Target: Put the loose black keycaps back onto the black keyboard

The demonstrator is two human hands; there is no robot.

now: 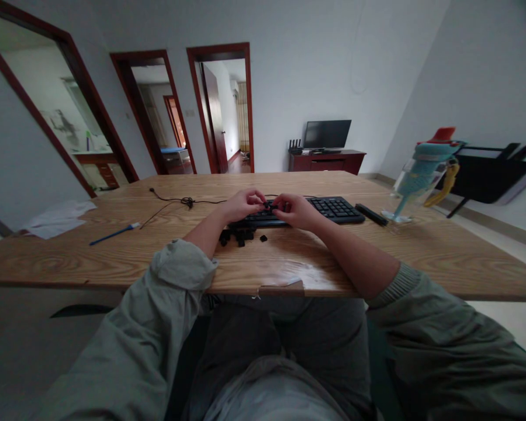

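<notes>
Your left hand point(242, 206) is curling over the left part of the keyboard point(339, 209), its fingertips meeting your right hand's point(297, 211) around a small dark piece point(269, 205); which hand is gripping it, you cannot tell.

Far to the left of your left hand, white paper point(59, 218) is lying by the table's point(158, 260) edge. Nearer that hand, a blue stick point(113, 235) with a whitish end is resting at an angle. Beyond the stick, a black cable point(187, 202) is running toward your left hand, bunching into a knot on the way. Just on your side of that hand, black keycaps point(241, 234) are sitting in a loose cluster below the keyboard, and one lone cap point(263, 238) is lying to their right, between your forearms.

Your right hand is bending its fingers inward over the keys, while the keyboard is stretching out to its right. Past the keyboard's right end, a black bar point(371, 214) is lying slantwise. Farther right of that hand, a clear bottle point(414, 181) with a blue and red top is standing, a yellow strap hanging from it.
</notes>
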